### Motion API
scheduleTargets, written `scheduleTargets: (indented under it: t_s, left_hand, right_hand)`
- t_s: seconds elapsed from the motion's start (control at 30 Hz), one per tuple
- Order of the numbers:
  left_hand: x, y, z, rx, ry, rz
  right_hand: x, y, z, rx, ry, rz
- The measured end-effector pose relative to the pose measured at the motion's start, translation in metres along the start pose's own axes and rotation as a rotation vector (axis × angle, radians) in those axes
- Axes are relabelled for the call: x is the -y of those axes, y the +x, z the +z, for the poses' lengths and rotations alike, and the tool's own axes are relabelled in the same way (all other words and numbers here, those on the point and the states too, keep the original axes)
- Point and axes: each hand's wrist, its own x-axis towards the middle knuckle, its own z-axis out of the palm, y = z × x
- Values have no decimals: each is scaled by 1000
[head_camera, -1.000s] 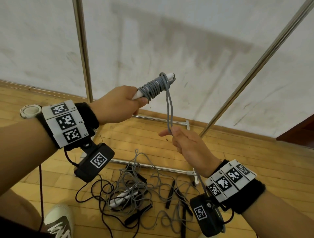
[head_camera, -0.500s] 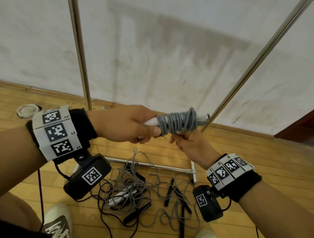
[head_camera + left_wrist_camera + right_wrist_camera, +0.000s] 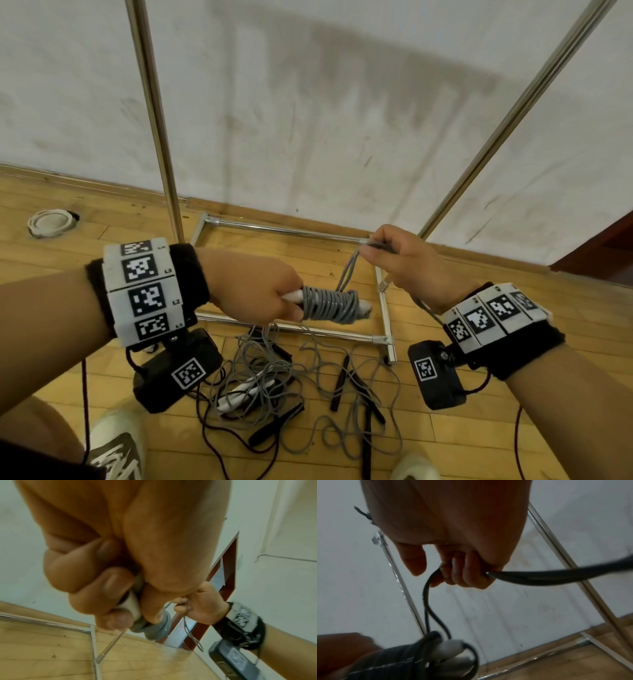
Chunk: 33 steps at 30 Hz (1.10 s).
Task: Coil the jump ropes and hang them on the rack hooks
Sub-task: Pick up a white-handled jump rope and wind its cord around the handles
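Note:
My left hand (image 3: pixel 255 291) grips the white handles of a grey jump rope (image 3: pixel 329 305), with the cord wound tightly round them; the same fist and coil (image 3: pixel 154 627) fill the left wrist view. My right hand (image 3: pixel 400 260) is up and to the right of the bundle, pinching a doubled strand of the grey cord (image 3: pixel 347 274) that runs down to the coil. In the right wrist view the curled fingers (image 3: pixel 464 572) hold that cord (image 3: pixel 428 601) above the bundle (image 3: pixel 412 654). The metal rack (image 3: pixel 156 113) stands against the wall; its hooks are out of view.
A tangle of grey and black jump ropes (image 3: pixel 284 387) with black handles lies on the wooden floor below my hands. The rack's base frame (image 3: pixel 385 308) rests on the floor behind it. A round white floor fitting (image 3: pixel 51 222) sits far left. My shoes (image 3: pixel 116 445) show at the bottom.
The bundle has dropped lower and now lies level. My right hand has moved from just under the coil to up and right of it, drawing out a doubled strand of cord.

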Motion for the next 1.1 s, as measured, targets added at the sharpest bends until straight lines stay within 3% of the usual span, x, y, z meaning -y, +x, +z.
scheduleTargets:
  t_s: [0.07,0.33,0.5,0.67,0.97,1.1]
  left_hand:
    - [5,5,0,-26,14,-53]
    - [24,16,-5,-281,-40,-153]
    - [18,20,-2,-455,-175,-120]
    - [13,14,-12,-615,-251,-124]
    - [10,5,-16,-618,-285,-126]
    - [5,0,-15,-595,-323,-62]
  right_hand:
    - [12,-2,-3,17,89,23]
    - [39,-19,1,-5,101,-127]
    - [39,-26,16,-46,175,-212]
    - [38,-26,25,-41,411,-102]
    - [36,-26,33,23,539,-43]
    - [28,-26,38,34,549,-44]
